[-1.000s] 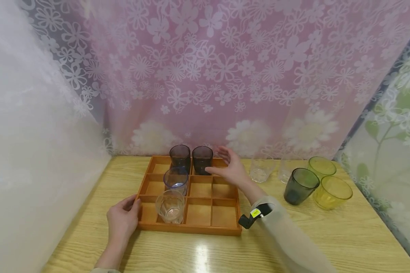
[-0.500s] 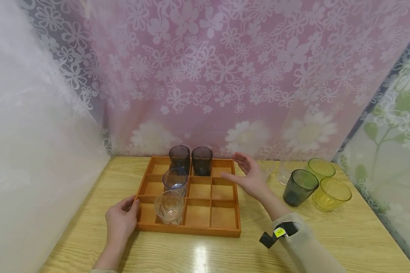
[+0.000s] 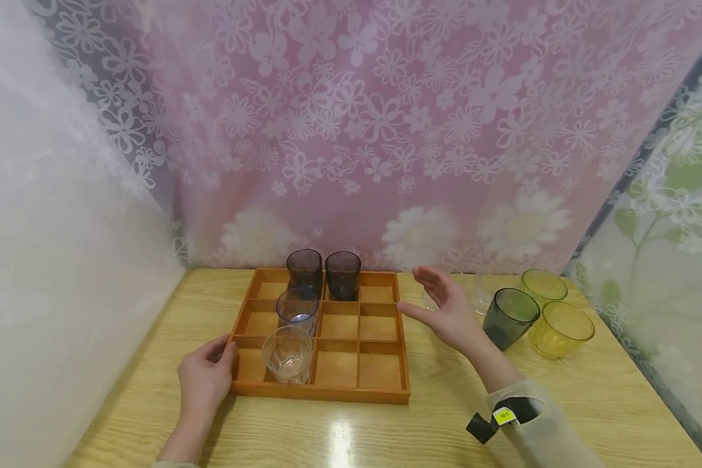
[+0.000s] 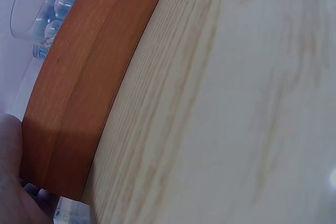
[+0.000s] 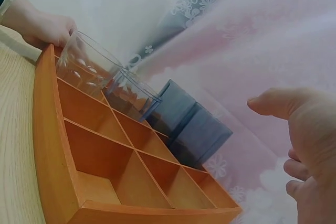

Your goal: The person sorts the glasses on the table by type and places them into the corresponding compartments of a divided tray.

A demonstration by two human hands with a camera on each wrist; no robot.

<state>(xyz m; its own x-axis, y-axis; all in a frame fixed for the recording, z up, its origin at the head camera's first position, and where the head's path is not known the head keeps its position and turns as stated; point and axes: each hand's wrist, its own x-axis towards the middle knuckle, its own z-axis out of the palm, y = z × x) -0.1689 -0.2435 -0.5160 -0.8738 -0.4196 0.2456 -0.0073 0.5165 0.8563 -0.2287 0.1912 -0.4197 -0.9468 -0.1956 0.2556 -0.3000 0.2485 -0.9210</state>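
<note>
While head view hides it, left hand [image 5: 44, 26] touches tray [image 5: 52, 182] corner.

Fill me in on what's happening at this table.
A person is working with cups and a wooden tray of compartments. The left hand rests against the tray's near left corner. The right hand, open and holding nothing, hovers right of the tray beside the loose cups: a clear cup, a dark green cup and two yellow cups. Four cups stand in the tray: two dark cups at the back, a bluish cup and a clear patterned cup.
</note>
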